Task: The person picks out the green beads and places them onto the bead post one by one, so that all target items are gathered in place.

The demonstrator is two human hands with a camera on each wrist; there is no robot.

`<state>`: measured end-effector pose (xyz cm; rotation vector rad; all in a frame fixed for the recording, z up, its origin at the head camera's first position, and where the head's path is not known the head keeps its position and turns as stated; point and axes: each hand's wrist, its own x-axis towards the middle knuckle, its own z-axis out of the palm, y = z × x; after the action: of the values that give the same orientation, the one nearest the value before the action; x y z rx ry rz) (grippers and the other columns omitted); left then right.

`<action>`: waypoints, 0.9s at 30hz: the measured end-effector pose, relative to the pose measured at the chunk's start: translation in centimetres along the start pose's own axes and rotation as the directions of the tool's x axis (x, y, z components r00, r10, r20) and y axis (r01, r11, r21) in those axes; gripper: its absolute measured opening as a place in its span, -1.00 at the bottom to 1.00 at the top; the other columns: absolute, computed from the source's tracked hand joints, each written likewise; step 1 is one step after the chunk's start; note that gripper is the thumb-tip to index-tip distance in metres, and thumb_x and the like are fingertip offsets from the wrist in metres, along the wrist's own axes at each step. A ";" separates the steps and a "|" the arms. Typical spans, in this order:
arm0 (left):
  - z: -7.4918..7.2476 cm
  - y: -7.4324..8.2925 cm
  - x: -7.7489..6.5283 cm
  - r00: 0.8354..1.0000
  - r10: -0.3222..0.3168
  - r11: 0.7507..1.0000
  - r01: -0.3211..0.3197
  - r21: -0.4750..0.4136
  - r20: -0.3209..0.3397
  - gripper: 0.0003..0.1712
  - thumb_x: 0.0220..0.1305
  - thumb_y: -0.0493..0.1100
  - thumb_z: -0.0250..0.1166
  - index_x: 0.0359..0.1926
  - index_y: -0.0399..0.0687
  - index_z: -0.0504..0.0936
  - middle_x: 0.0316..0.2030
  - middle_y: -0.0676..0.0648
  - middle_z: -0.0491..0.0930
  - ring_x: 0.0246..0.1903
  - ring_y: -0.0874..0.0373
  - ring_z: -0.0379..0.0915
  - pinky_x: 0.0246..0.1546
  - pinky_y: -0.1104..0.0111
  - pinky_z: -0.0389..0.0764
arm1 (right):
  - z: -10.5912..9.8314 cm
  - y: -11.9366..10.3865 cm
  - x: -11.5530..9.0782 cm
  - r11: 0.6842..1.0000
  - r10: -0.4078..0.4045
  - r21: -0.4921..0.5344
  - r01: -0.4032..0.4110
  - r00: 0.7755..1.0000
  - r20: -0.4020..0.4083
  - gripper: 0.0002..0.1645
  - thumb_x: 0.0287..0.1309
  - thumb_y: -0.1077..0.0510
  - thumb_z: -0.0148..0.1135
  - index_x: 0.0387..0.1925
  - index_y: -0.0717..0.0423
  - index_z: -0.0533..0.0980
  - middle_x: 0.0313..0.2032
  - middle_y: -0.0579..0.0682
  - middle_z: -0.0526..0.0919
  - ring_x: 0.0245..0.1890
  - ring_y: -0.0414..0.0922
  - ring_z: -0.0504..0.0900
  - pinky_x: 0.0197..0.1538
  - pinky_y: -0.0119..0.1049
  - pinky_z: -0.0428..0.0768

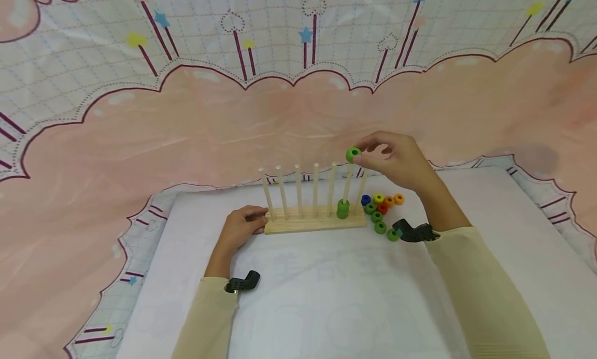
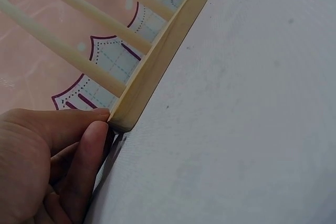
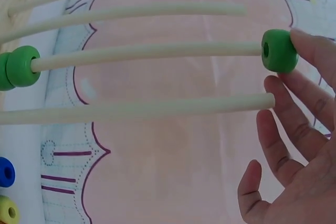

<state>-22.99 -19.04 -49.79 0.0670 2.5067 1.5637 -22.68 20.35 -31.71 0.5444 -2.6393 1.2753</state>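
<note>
A wooden peg rack (image 1: 308,223) with several upright pegs stands on the white table. My left hand (image 1: 240,227) pinches the corner of its left end between thumb and index finger, seen up close in the left wrist view. With thumb and fingertips my right hand (image 1: 396,157) holds a green bead (image 3: 280,51) at the top of the second peg from the right. Whether the peg tip has entered the bead's hole, I cannot tell. Lower on that same peg, green beads (image 1: 342,210) sit stacked at the base. The remaining pegs carry no beads.
Right of the rack lie loose beads: several green ones (image 1: 380,227), a blue one (image 1: 366,199), a yellow one (image 1: 378,198), a red one (image 1: 382,209) and orange ones (image 1: 398,199). A patterned pink cloth (image 1: 210,141) hangs behind the white table (image 1: 326,297).
</note>
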 end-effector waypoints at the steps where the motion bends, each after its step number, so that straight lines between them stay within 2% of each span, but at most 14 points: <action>1: 0.0 0.1 0.0 1.000 0.000 1.000 0.000 0.003 0.000 -0.62 0.32 -0.18 0.41 0.15 -0.08 0.71 0.03 -0.18 0.69 -0.17 0.20 0.61 -0.25 0.52 0.72 | 0.0 0.0 0.0 1.000 0.003 -0.002 -0.003 1.000 0.003 -0.71 0.27 -0.06 0.40 -0.05 -0.04 0.69 -0.08 -0.09 0.72 0.03 -0.13 0.48 0.14 -0.01 0.43; 15: 0.3 -0.1 0.3 1.000 -0.011 1.000 0.011 0.019 -0.005 -0.63 0.34 -0.18 0.40 0.15 -0.05 0.71 0.03 -0.16 0.68 -0.16 0.17 0.61 -0.25 0.52 0.71 | 0.3 0.1 0.2 0.997 0.074 -0.016 -0.073 0.996 0.045 -0.69 0.27 -0.10 0.40 -0.09 -0.03 0.69 -0.10 -0.04 0.71 0.05 -0.07 0.50 0.20 0.10 0.48; 20: 0.2 -0.1 0.2 1.000 -0.010 0.999 0.010 0.035 -0.009 -0.64 0.34 -0.16 0.40 0.15 -0.03 0.72 0.04 -0.14 0.69 -0.13 0.14 0.60 -0.25 0.53 0.71 | 0.5 0.1 0.2 0.997 0.077 -0.011 -0.077 0.996 0.055 -0.69 0.28 -0.10 0.39 -0.08 -0.02 0.69 -0.09 -0.03 0.71 0.07 -0.06 0.50 0.23 0.16 0.47; 25: 0.2 -0.1 0.0 1.000 0.000 0.998 0.000 0.055 -0.013 -0.64 0.35 -0.16 0.39 0.14 -0.03 0.72 0.04 -0.14 0.69 -0.12 0.14 0.60 -0.25 0.54 0.70 | 0.6 0.3 0.2 0.997 0.080 -0.016 -0.079 0.995 0.062 -0.68 0.29 -0.11 0.38 -0.07 -0.02 0.68 -0.08 -0.03 0.69 0.07 -0.05 0.49 0.22 0.12 0.47; 27: 0.2 0.0 0.0 1.000 0.005 1.000 -0.005 0.029 -0.008 -0.64 0.34 -0.18 0.40 0.14 -0.07 0.72 0.05 -0.15 0.68 -0.12 0.14 0.61 -0.25 0.52 0.71 | 0.6 0.3 0.1 0.997 0.082 -0.013 -0.081 0.995 0.063 -0.69 0.28 -0.10 0.38 -0.07 -0.01 0.68 -0.08 -0.03 0.69 0.07 -0.06 0.49 0.21 0.09 0.47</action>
<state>-22.98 -18.91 -49.91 0.0709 2.5376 1.5334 -22.91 20.05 -32.28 0.4882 -2.7453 1.2862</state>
